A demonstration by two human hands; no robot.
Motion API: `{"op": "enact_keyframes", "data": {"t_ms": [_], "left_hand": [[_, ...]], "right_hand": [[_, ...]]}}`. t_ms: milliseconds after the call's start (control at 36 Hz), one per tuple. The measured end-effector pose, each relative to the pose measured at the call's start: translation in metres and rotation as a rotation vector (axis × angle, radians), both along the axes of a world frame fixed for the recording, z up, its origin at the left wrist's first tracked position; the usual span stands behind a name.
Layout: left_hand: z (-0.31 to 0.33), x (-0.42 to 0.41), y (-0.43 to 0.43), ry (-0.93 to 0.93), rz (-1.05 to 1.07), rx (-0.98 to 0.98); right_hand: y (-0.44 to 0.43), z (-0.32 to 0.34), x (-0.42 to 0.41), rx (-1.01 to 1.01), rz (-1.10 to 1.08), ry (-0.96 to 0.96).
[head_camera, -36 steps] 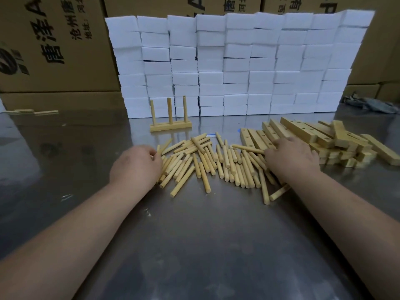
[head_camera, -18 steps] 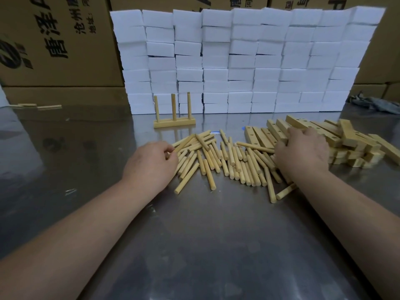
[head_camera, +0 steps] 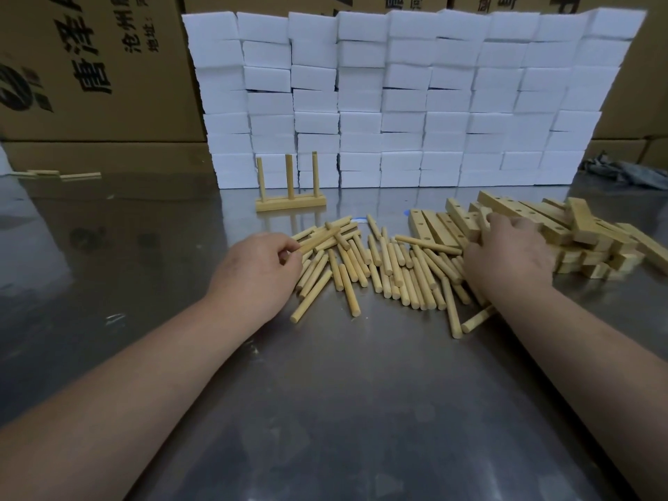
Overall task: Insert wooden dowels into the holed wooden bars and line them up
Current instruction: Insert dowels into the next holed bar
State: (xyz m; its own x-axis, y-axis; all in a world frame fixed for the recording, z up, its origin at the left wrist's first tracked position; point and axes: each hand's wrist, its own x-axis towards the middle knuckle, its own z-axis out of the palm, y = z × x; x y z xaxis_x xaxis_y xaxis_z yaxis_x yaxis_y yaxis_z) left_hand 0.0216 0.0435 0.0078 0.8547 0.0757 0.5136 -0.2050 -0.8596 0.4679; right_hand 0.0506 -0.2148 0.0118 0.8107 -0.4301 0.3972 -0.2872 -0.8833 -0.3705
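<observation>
Cartons (head_camera: 90, 66) printed with dark characters rise far behind the dowel heap (head_camera: 390, 269), and in front of them a wall of white blocks (head_camera: 397, 103) closes off the space just behind the heap. Neither bears on the work, though a bar flicked backward could knock into the wall's bottom row. The steel tabletop (head_camera: 325, 410) carries everything and looks slick and mirror-bright, so I judge that any round dowel nudged out of the heap would roll freely toward the near edge. To the right of the heap, touching its edge, the pile of holed bars (head_camera: 585, 233) is stacked loosely and crosswise; drawing one from low down could bring the upper ones sliding onto the dowels. The heap itself is a tangle of crossed sticks, so lifting one can drag or tip its neighbours. Behind the heap's left part stands one finished bar (head_camera: 291, 203) with three dowels upright in it, apart from the loose stock; it looks top-heavy, and a careless sweep could topple it. The right hand (head_camera: 506, 258) lies palm-down at the heap's right edge with fingers bent over the nearest bars; whether they have closed on one I cannot tell, since the palm hides the grip. The left hand (head_camera: 258, 269), at the heap's left edge, pinches the near end of a single dowel (head_camera: 318, 242) between thumb and forefinger; held so far from its middle, it may pivot or slip, and could then meet the hole askew and jam.
</observation>
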Motion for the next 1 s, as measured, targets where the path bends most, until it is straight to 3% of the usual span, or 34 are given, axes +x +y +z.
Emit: {"op": "enact_keyframes", "data": {"t_ms": [83,250,361,500,667,778,833,917,1000], "left_hand": [[0.000,0.000,0.000,-0.027,-0.018,0.009],[0.002,-0.001,-0.001,-0.102,-0.084,0.009],[0.006,-0.005,-0.003,-0.219,-0.133,-0.060],[0.007,-0.012,-0.006,-0.266,-0.212,-0.171],[0.007,-0.013,-0.008,-0.297,-0.236,-0.298],[0.005,-0.011,-0.009,-0.269,-0.219,-0.323],[0.004,-0.011,-0.009,-0.265,-0.210,-0.312],[0.004,-0.010,-0.008,-0.255,-0.223,-0.309],[0.003,-0.011,-0.008,-0.233,-0.239,-0.254]], "right_hand": [[0.000,0.001,-0.001,0.062,0.030,-0.008],[0.011,0.016,-0.018,0.141,0.270,-0.539],[0.031,0.020,-0.032,0.216,0.485,-0.618],[0.049,0.013,-0.044,0.540,0.671,-0.491],[0.061,0.017,-0.057,0.948,0.737,-0.400],[0.073,0.021,-0.065,1.515,0.769,-0.137],[0.076,0.022,-0.068,1.708,0.821,0.024],[0.075,0.023,-0.072,1.784,0.972,0.295],[0.074,0.020,-0.077,1.689,1.097,0.478]]}}
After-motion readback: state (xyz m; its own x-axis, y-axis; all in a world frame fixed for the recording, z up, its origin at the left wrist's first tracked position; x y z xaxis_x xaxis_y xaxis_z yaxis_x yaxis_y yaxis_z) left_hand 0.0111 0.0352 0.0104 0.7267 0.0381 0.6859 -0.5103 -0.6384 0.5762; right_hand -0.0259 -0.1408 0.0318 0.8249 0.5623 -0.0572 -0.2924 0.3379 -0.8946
